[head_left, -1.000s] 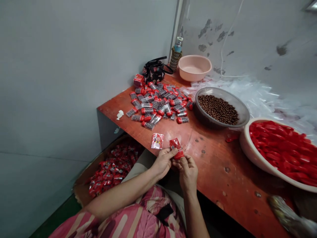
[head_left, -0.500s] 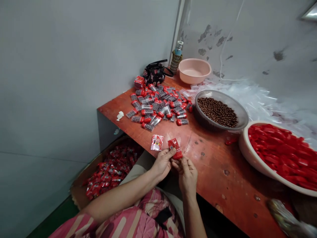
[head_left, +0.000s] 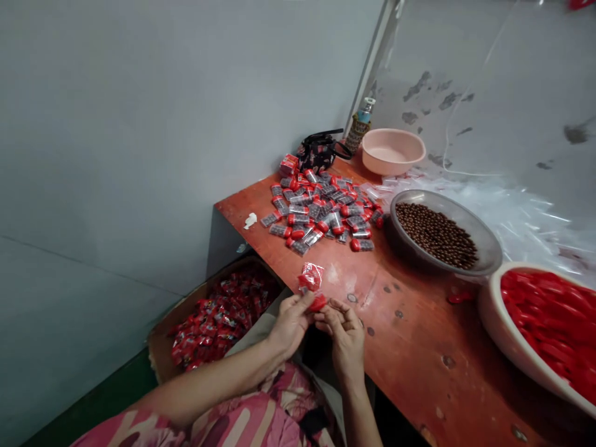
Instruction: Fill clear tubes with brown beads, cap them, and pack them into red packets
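Note:
My left hand (head_left: 291, 324) pinches a small shiny red packet (head_left: 317, 303) between thumb and fingers, over the table's front edge. My right hand (head_left: 345, 338) has its fingers bent together at the packet's right end, and they seem to grip it. The packet is tilted and partly hidden by the fingers. Just beyond it, a second red printed packet (head_left: 311, 272) lies on the table, partly covered by the held one. Farther back is a loose pile of clear tubes with red caps (head_left: 326, 208), filled with dark contents.
On the orange-red table (head_left: 395, 347) stand a grey bowl of brown balls (head_left: 488, 257), a white basin of red plastic pieces (head_left: 493, 310) and a pink basin (head_left: 391, 164). Clear bags (head_left: 521, 211) lie behind. A carton of red packets (head_left: 161, 357) sits low on the left.
The red packet has tipped over and shows less of its face. My hands have drawn slightly left and down with it. The whole view has shifted, so the table appears farther right.

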Tool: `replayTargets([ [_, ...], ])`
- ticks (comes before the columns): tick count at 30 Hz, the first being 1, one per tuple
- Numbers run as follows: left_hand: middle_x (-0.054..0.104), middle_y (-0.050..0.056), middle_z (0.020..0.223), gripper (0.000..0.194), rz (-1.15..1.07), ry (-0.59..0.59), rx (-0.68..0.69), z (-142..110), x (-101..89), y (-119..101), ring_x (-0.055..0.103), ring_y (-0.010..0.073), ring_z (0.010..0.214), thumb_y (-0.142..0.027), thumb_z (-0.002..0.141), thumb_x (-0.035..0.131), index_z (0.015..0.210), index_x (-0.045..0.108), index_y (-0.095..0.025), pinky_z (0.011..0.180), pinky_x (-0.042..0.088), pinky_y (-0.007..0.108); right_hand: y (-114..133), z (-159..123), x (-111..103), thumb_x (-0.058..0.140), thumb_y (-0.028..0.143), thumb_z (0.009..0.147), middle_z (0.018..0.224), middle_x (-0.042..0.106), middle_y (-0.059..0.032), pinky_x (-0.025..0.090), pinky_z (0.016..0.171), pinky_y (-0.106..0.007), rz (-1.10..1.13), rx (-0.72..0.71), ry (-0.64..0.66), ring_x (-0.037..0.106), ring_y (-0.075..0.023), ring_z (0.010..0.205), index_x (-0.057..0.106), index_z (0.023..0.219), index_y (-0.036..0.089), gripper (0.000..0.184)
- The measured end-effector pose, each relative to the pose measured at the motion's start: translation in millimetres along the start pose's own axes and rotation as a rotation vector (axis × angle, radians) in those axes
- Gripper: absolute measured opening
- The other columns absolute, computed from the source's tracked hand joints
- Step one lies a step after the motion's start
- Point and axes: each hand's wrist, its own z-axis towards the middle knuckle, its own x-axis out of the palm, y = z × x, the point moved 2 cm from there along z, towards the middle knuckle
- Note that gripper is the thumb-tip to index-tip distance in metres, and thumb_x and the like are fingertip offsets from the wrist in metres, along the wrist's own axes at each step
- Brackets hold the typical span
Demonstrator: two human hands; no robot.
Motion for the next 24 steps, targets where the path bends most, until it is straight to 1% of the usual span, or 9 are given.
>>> replayTargets([
  [2, 0.065, 0.011, 0.088, 0.029, -0.073, -0.157, 0.070, -4.3, -37.0, -21.8, 0.062, 0.0195, 0.083, -0.037, 0.075, 0.061, 0.086, 0.061, -0.011, 0.077, 0.050, 0.034, -0.7, -0.3, 5.5, 0.065, 0.035, 0.072, 0.084, 0.068, -0.0050, 0.054, 0.058, -0.028, -0.030, 0.012, 0.035, 0.065, -0.0163, 0.067, 0.054, 0.097, 0.017, 0.032],
  [5, 0.063, 0.016, 0.096, 0.039, -0.037, -0.489, 0.009, -13.4, -92.0, -42.9, 0.062, 0.0223, 0.090, -0.045, 0.077, 0.054, 0.093, 0.059, -0.010, 0.082, 0.049, 0.037, -1.6, 1.1, 1.5, 0.061, 0.037, 0.075, 0.082, 0.067, -0.0058, 0.053, 0.055, -0.027, -0.065, 0.008, -0.005, 0.065, -0.0159, 0.065, 0.054, 0.095, 0.016, 0.029],
  [7, 0.062, 0.018, 0.101, 0.038, 0.111, -0.552, -0.010, -16.8, -106.9, -49.6, 0.062, 0.0242, 0.090, -0.042, 0.075, 0.059, 0.093, 0.059, -0.009, 0.083, 0.048, 0.038, -1.2, 2.8, -5.0, 0.060, 0.038, 0.076, 0.080, 0.067, -0.0057, 0.053, 0.055, -0.028, -0.082, 0.002, -0.039, 0.064, -0.0157, 0.063, 0.055, 0.093, 0.016, 0.028],
  [9, 0.062, 0.017, 0.105, 0.036, 0.355, -0.421, 0.085, -12.8, -97.0, -53.8, 0.061, 0.0260, 0.093, -0.038, 0.071, 0.063, 0.095, 0.062, -0.011, 0.087, 0.046, 0.041, 0.2, 4.1, -10.8, 0.060, 0.038, 0.075, 0.079, 0.067, -0.0055, 0.052, 0.054, -0.027, -0.103, -0.002, -0.065, 0.064, -0.0155, 0.062, 0.057, 0.091, 0.016, 0.027],
  [11, 0.063, 0.012, 0.107, 0.034, 0.666, -0.209, 0.275, -1.5, -69.2, -57.2, 0.056, 0.0261, 0.103, -0.033, 0.067, 0.068, 0.096, 0.066, -0.016, 0.097, 0.038, 0.039, 2.3, 4.3, -13.7, 0.061, 0.037, 0.075, 0.077, 0.067, -0.0050, 0.052, 0.054, -0.026, -0.131, -0.004, -0.073, 0.063, -0.0147, 0.061, 0.058, 0.088, 0.015, 0.026],
  [13, 0.057, 0.007, 0.119, 0.038, 0.951, 0.044, 0.473, 15.0, -36.9, -58.4, 0.042, 0.0242, 0.120, -0.028, 0.065, 0.070, 0.102, 0.064, -0.022, 0.107, 0.022, 0.037, 4.6, 3.7, -14.0, 0.061, 0.037, 0.075, 0.077, 0.066, -0.0044, 0.051, 0.055, -0.025, -0.160, -0.006, -0.060, 0.062, -0.0139, 0.061, 0.059, 0.087, 0.016, 0.025],
  [15, 0.052, 0.007, 0.125, 0.040, 1.156, 0.189, 0.616, 33.2, -14.8, -57.1, 0.031, 0.0236, 0.128, -0.027, 0.066, 0.069, 0.105, 0.062, -0.023, 0.109, 0.011, 0.039, 6.6, 2.6, -13.4, 0.061, 0.037, 0.075, 0.077, 0.066, -0.0040, 0.051, 0.055, -0.025, -0.187, -0.012, -0.038, 0.062, -0.0138, 0.061, 0.060, 0.087, 0.016, 0.024],
  [19, 0.053, 0.009, 0.124, 0.030, 1.378, 0.280, 0.701, 58.8, -7.0, -47.7, 0.028, 0.0247, 0.129, -0.026, 0.071, 0.064, 0.102, 0.063, -0.022, 0.108, 0.009, 0.045, 9.6, 2.4, -13.9, 0.061, 0.037, 0.075, 0.076, 0.066, -0.0033, 0.050, 0.055, -0.025, -0.238, -0.019, -0.004, 0.061, -0.0134, 0.060, 0.060, 0.087, 0.017, 0.024],
  [24, 0.056, 0.007, 0.121, 0.022, 1.420, 0.274, 0.761, 60.5, -13.3, -38.7, 0.028, 0.0236, 0.130, -0.025, 0.078, 0.056, 0.098, 0.064, -0.024, 0.107, 0.009, 0.046, 11.7, 10.9, -13.5, 0.061, 0.037, 0.075, 0.071, 0.064, -0.0005, 0.049, 0.055, -0.023, -0.284, 0.013, -0.004, 0.059, -0.0113, 0.057, 0.060, 0.085, 0.018, 0.022],
])
